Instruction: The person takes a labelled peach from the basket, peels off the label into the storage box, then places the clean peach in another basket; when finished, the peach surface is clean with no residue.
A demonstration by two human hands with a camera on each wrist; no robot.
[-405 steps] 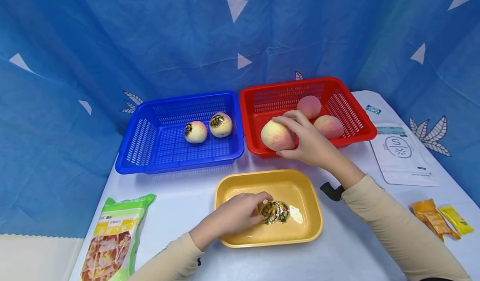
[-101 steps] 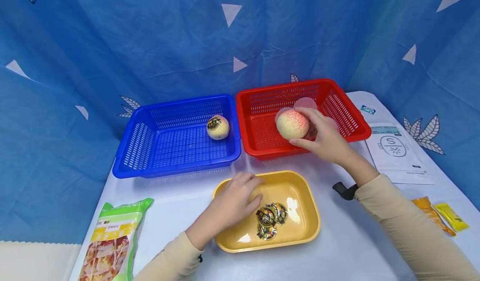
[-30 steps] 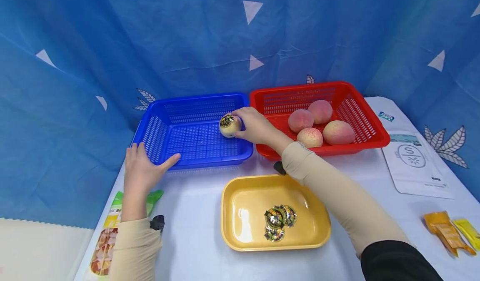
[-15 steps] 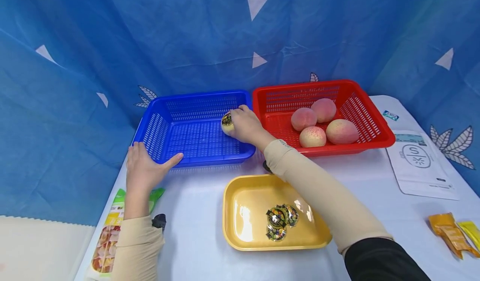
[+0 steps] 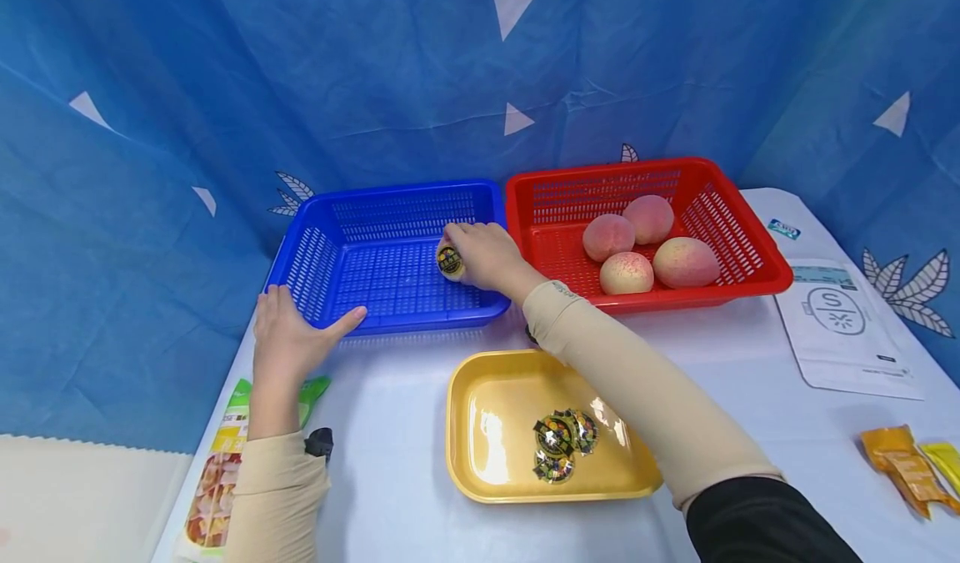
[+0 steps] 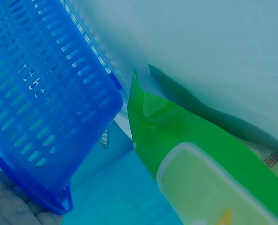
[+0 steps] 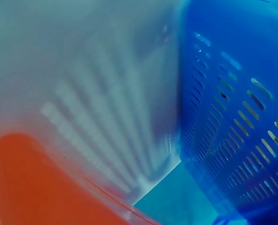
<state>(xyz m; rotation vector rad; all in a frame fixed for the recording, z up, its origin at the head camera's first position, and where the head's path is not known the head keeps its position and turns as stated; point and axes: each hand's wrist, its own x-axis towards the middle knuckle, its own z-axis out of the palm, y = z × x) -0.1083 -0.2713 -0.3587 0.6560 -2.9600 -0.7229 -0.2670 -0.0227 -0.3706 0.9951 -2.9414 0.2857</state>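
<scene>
My right hand [image 5: 487, 256] grips a peach [image 5: 447, 264] at the right side of the blue basket [image 5: 390, 324]. A round black-and-gold sticker on this peach faces left and forward, and my hand hides the rest of it. With thumb and fingers spread, my left hand [image 5: 291, 338] rests at the basket's front left corner. The left wrist view shows its fingertips [image 6: 17, 199] at the basket's rim. Several peaches without visible stickers, one of them the pale peach [image 5: 627, 273], lie in the red basket [image 5: 697, 298] on the right.
A yellow tray [image 5: 555, 497] in front holds three stickers [image 5: 555, 436]. A green food bag [image 5: 217, 488] lies under my left forearm. On the right are a white pouch [image 5: 843, 329], an orange packet [image 5: 903, 467] and a yellow packet [image 5: 943, 463]. A blue curtain [image 5: 375, 62] hangs behind.
A second stickered peach seen earlier in the blue basket is gone; the red basket holds one more peach. My left hand left the tray for the blue basket. My right hand has turned its peach.
</scene>
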